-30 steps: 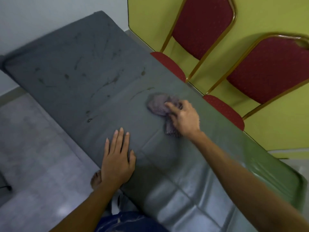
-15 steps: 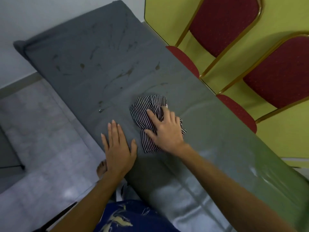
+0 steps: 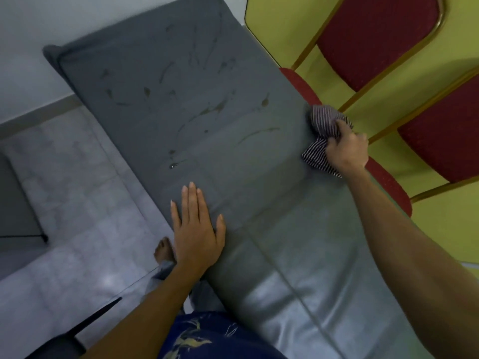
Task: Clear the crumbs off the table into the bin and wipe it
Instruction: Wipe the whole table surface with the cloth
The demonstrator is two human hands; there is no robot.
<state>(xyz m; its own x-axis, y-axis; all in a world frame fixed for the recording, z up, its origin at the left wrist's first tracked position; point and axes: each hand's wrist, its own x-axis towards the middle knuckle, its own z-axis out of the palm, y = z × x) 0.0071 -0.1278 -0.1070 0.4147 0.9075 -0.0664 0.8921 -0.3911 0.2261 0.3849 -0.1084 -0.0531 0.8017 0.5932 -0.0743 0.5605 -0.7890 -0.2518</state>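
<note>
striped cloth point(image 3: 320, 154) bunched at bench point(image 3: 207, 112) far edge, long axis along the edge. right hand point(image 3: 347, 150) grip curled round it, hiding its middle. left hand point(image 3: 197, 229) flat, fingers straight.

Dim, soft-focus, wide-angle edge distortion

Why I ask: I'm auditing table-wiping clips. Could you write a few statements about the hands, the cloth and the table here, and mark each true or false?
1. The right hand grips a striped cloth at the table edge beside the chairs. True.
2. The left hand is curled round a sponge. False: it lies flat on the table, fingers straight, holding nothing.
3. Dark smears mark the far part of the table. True.
4. The chairs have blue cushions. False: the cushions are red, in gold-coloured frames.
5. A bin stands on the table. False: no bin is in view.
</note>
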